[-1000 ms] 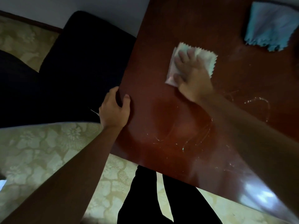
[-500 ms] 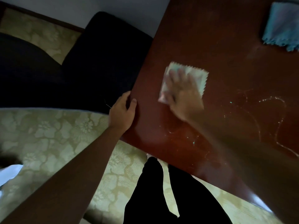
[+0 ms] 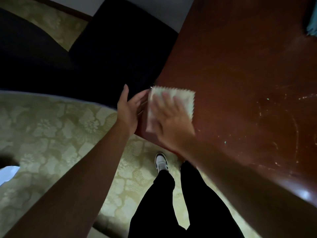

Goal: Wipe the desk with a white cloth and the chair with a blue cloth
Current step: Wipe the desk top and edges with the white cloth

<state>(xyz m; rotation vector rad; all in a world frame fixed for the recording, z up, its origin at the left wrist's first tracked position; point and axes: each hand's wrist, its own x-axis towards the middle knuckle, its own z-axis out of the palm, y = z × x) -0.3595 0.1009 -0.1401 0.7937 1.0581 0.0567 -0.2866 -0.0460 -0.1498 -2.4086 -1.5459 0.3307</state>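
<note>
The dark red wooden desk fills the right of the view. My right hand presses the white cloth flat at the desk's near left corner, fingers spread straight. My left hand is cupped against the desk's left edge just beside the cloth, palm facing it, thumb up. Only a corner of the blue cloth shows at the far right edge of the desk. The dark chair stands left of the desk.
Faint streaks and specks mark the desk to the right of the cloth. Patterned yellow-green flooring lies below, with my black-trousered legs and one shoe next to the desk corner. A white object sits at the left edge.
My right hand has swept the white cloth toward me and left, to the desk's corner. My left hand has come off the desk top and now cups the edge. The view shifted right-to-left.
</note>
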